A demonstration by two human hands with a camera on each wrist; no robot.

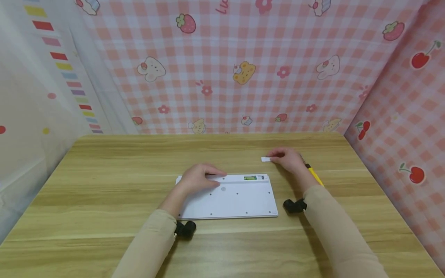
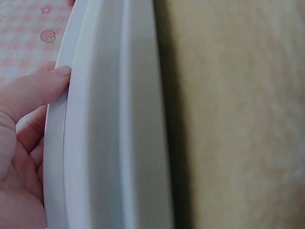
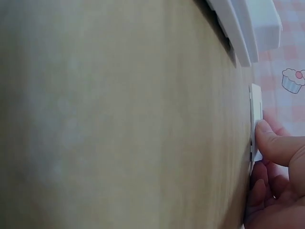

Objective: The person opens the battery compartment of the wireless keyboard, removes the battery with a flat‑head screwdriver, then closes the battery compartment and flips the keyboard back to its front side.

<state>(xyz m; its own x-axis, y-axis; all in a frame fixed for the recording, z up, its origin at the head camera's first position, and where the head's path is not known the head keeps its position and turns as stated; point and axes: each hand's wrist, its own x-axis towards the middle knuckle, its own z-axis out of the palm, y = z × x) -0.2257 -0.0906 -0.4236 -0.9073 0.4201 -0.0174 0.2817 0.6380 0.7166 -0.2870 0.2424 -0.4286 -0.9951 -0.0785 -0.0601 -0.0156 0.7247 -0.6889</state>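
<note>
Your right hand pinches the right end of the white battery cover between thumb and fingers; your left hand grips the far edge of the upturned white keyboard, thumb nearside. The cover lies beyond the exposed green battery and slightly right, your right hand nearer. Both long axes run left to right. A strip of wooden table separates cover from keyboard; a yellow-handled screwdriver lies beside your right forearm.

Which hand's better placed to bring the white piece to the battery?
Right, probably: right hand pinches the white piece near the battery; left hand is occupied holding the keyboard.
</note>
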